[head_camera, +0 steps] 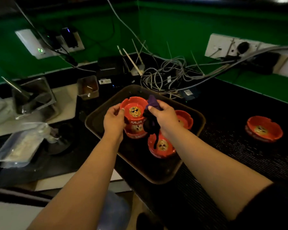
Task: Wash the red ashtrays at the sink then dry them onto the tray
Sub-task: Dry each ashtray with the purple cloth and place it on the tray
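Note:
My left hand (114, 120) grips the left rim of a red ashtray (134, 109) with a gold emblem, held above the dark brown tray (100, 121). It sits on or just over a second red ashtray (136, 131). My right hand (164, 117) is closed on a dark purple cloth (150, 120) at the held ashtray's right rim; the cloth's tail hangs down. Two more red ashtrays rest on the tray, one near the front (161, 147) and one behind my right wrist (184, 119). Another red ashtray (263, 128) stands on the black ribbed mat at the right.
A tangle of grey cables (170, 75) lies behind the tray. A metal container (35, 95) and a small tub (88, 87) stand at the left, with a clear plastic box (22, 145) nearer. Wall sockets (48, 42) hang on the green wall.

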`<state>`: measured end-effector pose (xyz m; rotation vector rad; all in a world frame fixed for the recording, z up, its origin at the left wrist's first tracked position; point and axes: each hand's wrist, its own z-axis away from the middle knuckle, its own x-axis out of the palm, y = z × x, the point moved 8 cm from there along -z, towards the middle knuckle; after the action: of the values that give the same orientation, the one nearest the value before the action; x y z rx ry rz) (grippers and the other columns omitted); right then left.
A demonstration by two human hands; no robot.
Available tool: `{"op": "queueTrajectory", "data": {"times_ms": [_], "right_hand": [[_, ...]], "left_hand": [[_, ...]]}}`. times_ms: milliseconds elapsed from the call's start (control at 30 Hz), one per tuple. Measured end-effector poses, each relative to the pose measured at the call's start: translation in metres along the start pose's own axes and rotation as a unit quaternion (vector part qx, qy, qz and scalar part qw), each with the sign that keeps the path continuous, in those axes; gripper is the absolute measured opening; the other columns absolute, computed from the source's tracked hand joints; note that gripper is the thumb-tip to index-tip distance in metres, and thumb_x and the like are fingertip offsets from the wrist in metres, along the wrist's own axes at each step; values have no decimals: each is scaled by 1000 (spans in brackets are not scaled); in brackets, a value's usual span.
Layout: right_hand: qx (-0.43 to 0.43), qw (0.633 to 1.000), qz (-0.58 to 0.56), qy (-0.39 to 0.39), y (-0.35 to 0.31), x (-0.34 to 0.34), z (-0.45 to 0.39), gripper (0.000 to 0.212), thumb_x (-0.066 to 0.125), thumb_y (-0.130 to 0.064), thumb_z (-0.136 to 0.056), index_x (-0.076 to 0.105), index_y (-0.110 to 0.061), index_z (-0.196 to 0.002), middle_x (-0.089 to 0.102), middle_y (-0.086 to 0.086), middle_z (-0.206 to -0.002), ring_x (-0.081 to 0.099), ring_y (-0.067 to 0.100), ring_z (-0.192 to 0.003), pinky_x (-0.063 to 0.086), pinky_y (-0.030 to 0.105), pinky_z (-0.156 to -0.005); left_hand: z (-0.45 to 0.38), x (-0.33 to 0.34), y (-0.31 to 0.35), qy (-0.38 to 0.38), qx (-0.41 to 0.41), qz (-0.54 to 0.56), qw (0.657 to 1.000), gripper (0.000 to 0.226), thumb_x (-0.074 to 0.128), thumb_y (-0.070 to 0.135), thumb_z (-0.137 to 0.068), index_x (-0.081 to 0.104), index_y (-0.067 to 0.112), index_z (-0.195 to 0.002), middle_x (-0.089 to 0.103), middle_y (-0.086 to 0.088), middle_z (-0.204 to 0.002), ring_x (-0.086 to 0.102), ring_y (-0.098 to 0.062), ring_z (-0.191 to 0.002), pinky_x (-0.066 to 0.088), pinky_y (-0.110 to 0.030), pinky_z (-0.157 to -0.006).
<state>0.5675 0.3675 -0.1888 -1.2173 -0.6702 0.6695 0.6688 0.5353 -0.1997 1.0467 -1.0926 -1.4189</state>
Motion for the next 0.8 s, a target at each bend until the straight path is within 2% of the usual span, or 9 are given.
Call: {"op": "queueTrajectory", "data": {"times_ms": [133,233,333,533,633,700,800], "right_hand": [[-2,1000,11,29,-3,31,-59,32,69,-14,-87,64,-17,-118,67,6,-113,62,21,-106,48,44,-99],[10,999,11,38,0,43,-97,26,66,-13,-89,63,-21,-113,67,5,-112,62,21,-106,48,43,-99],[17,998,39,51,3,49,-129,28,64,-13,-90,62,-17,-118,66,6,-112,62,22,-106,49,41,-98],[42,989,128,54,13,53,-172,32,59,-15,-94,58,-13,-126,60,5,-110,57,24,-106,45,36,-91],[51,985,155,54,21,55,-181,37,59,-16,-94,56,-13,-131,62,8,-117,57,24,-109,45,33,-89],[46,983,170,55,22,57,-185,37,60,-15,-93,57,-14,-130,62,7,-116,57,23,-107,45,31,-87],[38,980,190,54,23,60,-188,39,60,-12,-91,58,-15,-129,63,7,-113,59,24,-104,44,28,-83]], "left_hand": [[-65,12,11,-16,-9,-2,1000,24,53,19,-97,58,17,-121,68,-2,-107,68,-16,-94,59,-31,-72],[-109,25,10,-26,-13,-14,999,24,52,18,-97,57,15,-121,66,-4,-112,66,-16,-97,58,-38,-84],[-144,38,3,-32,-15,-44,998,20,54,18,-96,58,20,-115,66,-4,-112,66,-17,-97,57,-40,-87],[-183,54,-17,-36,-21,-122,992,24,55,21,-95,59,19,-119,66,-1,-110,64,-15,-95,54,-32,-86],[-186,57,-21,-40,-4,-148,988,28,54,21,-96,59,17,-124,65,-2,-114,62,-16,-103,51,-31,-91],[-186,57,-21,-42,8,-173,984,32,53,22,-97,58,16,-127,65,-3,-118,60,-17,-110,48,-30,-96],[-185,54,-20,-42,33,-222,974,34,52,21,-97,57,15,-130,64,-4,-121,58,-18,-114,42,-24,-92]]}}
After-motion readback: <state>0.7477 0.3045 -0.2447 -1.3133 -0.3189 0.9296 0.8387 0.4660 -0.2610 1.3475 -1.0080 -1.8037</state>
